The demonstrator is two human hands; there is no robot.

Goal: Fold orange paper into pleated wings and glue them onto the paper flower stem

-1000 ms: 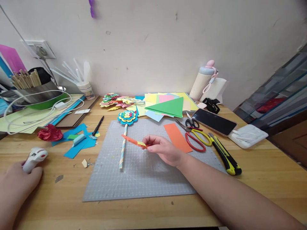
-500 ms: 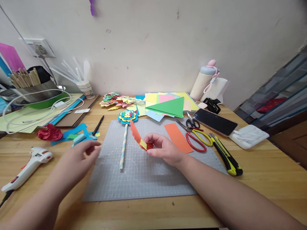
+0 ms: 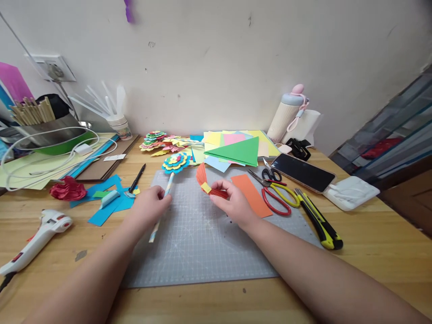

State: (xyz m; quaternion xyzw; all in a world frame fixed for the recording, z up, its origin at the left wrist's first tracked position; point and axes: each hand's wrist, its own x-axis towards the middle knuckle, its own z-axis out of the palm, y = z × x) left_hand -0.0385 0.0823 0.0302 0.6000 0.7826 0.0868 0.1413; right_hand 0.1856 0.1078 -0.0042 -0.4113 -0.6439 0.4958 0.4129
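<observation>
My left hand is closed around the striped stem of a paper flower, which has layered blue, yellow and pink petals. The stem's lower end points toward me over the grey cutting mat. In my right hand is a pleated orange paper bow, pinched by one side, with a yellow strip around its middle. A flat orange paper sheet lies on the mat just right of that hand. Beside it are red-and-yellow-handled scissors and small black scissors.
A glue gun, crumpled red paper, blue paper scraps and a black pen lie on the left. On the right are a utility knife and a phone. Coloured paper and more paper flowers lie at the back.
My left hand has moved right and taken hold of the flower's stem, which now tilts. My right hand has raised the orange bow slightly and turned it.
</observation>
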